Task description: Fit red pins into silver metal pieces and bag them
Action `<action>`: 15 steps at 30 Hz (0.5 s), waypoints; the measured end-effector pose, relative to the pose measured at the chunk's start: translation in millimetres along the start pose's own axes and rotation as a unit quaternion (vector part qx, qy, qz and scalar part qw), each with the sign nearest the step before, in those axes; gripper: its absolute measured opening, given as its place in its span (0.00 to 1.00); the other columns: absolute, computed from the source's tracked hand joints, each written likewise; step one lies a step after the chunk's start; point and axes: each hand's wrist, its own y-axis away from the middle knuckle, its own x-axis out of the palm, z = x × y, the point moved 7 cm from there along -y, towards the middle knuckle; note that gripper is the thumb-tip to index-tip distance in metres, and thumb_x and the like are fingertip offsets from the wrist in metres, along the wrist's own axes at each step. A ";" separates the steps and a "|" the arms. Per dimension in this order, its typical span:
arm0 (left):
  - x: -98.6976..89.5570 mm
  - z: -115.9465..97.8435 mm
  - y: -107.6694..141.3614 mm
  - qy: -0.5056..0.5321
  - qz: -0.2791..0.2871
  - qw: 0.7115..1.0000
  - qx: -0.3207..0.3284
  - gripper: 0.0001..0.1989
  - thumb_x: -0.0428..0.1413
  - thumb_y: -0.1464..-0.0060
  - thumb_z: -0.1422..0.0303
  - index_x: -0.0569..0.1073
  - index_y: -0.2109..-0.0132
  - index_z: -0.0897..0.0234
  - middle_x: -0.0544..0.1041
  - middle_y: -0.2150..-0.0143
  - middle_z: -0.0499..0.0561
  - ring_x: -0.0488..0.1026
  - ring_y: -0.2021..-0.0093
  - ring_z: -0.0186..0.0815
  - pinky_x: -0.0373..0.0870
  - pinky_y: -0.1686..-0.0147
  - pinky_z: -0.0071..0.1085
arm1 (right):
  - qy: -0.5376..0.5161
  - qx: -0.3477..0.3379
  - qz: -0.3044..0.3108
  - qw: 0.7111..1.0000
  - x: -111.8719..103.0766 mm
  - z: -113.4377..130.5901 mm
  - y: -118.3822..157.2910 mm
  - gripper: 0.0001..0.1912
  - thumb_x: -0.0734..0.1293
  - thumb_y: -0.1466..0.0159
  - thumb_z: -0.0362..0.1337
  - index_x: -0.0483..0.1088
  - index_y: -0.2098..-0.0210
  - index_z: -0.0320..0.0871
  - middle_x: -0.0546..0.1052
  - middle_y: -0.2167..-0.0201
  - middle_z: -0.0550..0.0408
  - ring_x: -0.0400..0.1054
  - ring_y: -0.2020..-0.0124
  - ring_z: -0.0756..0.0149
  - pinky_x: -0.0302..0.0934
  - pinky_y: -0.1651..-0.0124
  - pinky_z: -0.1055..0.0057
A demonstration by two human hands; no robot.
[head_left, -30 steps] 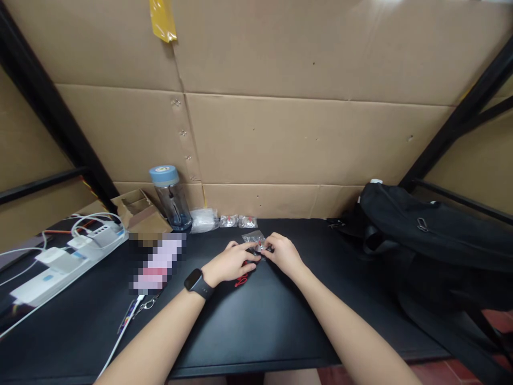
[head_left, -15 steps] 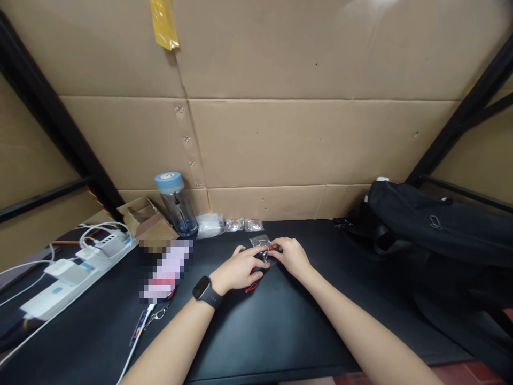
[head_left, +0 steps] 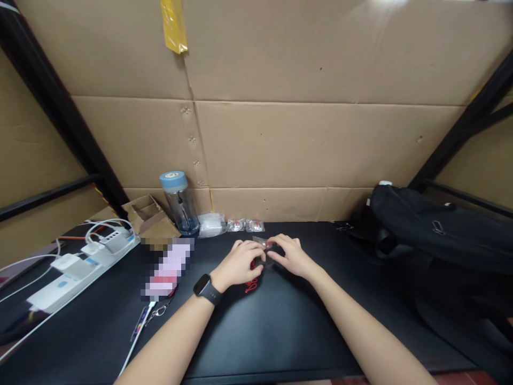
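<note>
My left hand [head_left: 241, 263], with a dark smartwatch [head_left: 207, 289] on its wrist, is bent over the black desk top with curled fingers. A small clear plastic bag [head_left: 262, 241] with something red in it lies between my hands, partly covered by fingers. Loops of red cord [head_left: 251, 284] hang out below the left palm; where they lead is hidden. From the other side my right hand [head_left: 292, 256] grips the bag's right edge between thumb and forefinger. Behind them, two flat packets [head_left: 255, 225] in clear wrap lie by the cardboard wall.
Left of my hands are a blue-lidded bottle [head_left: 179, 206], an open cardboard box [head_left: 154, 219], a blurred-out pink item [head_left: 172, 267] with a white cable, and a power strip [head_left: 60, 286] with chargers. A black backpack [head_left: 436, 230] fills the right side.
More red cord shows below my left hand. The left fingers have curled in more, and the right fingers have shifted slightly at the bag. The view has tilted a little.
</note>
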 end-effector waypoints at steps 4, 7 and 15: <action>-6.1 2.0 0.4 0.010 -0.029 0.999 -0.010 0.33 0.60 0.53 0.70 0.65 0.39 0.54 0.72 0.39 0.51 0.67 0.41 0.46 0.58 0.43 0.41 | -0.027 -0.012 0.014 0.999 -5.0 -5.7 8.0 0.14 0.63 0.31 0.34 0.70 0.47 0.52 0.76 0.49 0.52 0.68 0.49 0.60 0.53 0.49 0.61; -7.6 8.3 -0.6 -0.011 -0.054 0.998 -0.034 0.33 0.56 0.52 0.74 0.64 0.38 0.54 0.73 0.40 0.52 0.67 0.42 0.46 0.59 0.45 0.40 | -0.003 -0.009 0.003 1.000 -2.0 -7.3 7.8 0.15 0.71 0.37 0.35 0.73 0.50 0.52 0.78 0.52 0.53 0.69 0.51 0.59 0.53 0.50 0.62; -2.8 24.6 1.1 -0.003 -0.018 0.999 -0.044 0.22 0.58 0.44 0.62 0.70 0.43 0.54 0.76 0.44 0.51 0.72 0.46 0.45 0.61 0.46 0.40 | 0.024 -0.030 -0.027 0.999 8.6 8.0 0.9 0.17 0.73 0.38 0.39 0.73 0.49 0.52 0.78 0.52 0.52 0.69 0.52 0.59 0.56 0.50 0.63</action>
